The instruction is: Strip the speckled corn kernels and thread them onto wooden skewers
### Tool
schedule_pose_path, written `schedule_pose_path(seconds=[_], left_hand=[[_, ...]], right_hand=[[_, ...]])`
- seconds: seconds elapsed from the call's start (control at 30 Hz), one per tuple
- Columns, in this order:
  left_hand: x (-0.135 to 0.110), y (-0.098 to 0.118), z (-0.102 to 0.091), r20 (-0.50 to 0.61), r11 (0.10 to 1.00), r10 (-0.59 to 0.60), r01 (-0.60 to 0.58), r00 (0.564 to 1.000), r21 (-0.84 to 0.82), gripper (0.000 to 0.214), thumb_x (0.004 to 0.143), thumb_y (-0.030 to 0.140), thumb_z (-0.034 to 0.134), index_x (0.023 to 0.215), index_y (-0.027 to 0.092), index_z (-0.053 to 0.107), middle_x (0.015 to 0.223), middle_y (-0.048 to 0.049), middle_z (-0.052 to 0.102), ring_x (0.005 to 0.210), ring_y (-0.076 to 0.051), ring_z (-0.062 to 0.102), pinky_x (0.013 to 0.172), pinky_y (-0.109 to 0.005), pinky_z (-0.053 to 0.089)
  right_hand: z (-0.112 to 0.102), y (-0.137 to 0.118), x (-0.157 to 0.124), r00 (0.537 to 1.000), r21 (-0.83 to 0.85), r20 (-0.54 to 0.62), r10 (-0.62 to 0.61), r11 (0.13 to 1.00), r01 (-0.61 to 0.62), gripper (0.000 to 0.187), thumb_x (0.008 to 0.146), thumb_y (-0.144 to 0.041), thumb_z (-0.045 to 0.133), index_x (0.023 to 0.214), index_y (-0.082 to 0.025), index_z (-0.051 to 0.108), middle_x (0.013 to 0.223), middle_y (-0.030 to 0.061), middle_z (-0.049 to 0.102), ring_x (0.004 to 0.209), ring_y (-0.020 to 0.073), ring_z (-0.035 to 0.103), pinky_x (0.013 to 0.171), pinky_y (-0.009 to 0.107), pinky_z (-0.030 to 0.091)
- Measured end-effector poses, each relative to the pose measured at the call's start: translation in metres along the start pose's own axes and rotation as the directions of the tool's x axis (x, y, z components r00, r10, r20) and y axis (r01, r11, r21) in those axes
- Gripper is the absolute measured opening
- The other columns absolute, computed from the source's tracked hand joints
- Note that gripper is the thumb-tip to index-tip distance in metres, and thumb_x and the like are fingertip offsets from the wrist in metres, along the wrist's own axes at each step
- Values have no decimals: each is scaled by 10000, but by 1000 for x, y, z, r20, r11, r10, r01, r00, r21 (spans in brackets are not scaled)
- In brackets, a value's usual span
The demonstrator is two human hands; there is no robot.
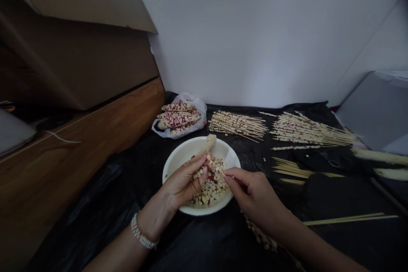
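Over a white bowl [168, 161], my left hand [185, 180] is curled, with corn kernels at its fingertips. My right hand [255, 191] pinches a thin wooden skewer [219, 170], which slants up and left to the left fingertips. A pale kernel shows near the skewer's upper end; my left fingers hide part of it. Loose cream and dark red kernels [207, 195] lie in the bowl below both hands. A stripped corn cob [209, 141] leans on the bowl's far rim. Below my right forearm lies a string of kernels [259, 233], partly hidden.
Speckled corn ears [180, 120] lie in a plastic bag behind the bowl. Two piles of kernel-threaded skewers [234, 124] stretch along the wall. Bare skewers [290, 169] lie at the right on black plastic sheeting [127, 195]. A cardboard box [89, 59] stands at the left.
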State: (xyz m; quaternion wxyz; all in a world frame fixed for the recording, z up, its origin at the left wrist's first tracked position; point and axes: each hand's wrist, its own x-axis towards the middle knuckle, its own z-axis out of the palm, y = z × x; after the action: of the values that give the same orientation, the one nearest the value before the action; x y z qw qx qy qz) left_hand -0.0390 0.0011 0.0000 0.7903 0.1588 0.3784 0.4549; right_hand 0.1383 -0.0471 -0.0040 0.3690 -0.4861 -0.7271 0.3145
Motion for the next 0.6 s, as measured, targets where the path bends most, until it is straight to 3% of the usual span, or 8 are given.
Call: schedule_pose_path(seconds=[0.33,0.6], left_hand=[[1,0,-2,-63,1000,17,-18,998,-12,165,820,-17,541,857,79,669,776,-56,669,675,-78,649,593,-109,527],[-1,1,-1,-65,999,-50,49,997,-21,137,796,-5,589,845,99,664,763,-40,675,645,-74,643,565,-118,525]], right_hand=[[4,1,-2,1000,7,-21,-14,1000,14,243,890,-297,434,749,-205,608,610,-13,577,630,116,565,601,240,399],[6,1,-3,998,11,-35,-52,999,53,227,899,-289,430,834,-202,630,663,-8,603,650,118,575,629,244,404]])
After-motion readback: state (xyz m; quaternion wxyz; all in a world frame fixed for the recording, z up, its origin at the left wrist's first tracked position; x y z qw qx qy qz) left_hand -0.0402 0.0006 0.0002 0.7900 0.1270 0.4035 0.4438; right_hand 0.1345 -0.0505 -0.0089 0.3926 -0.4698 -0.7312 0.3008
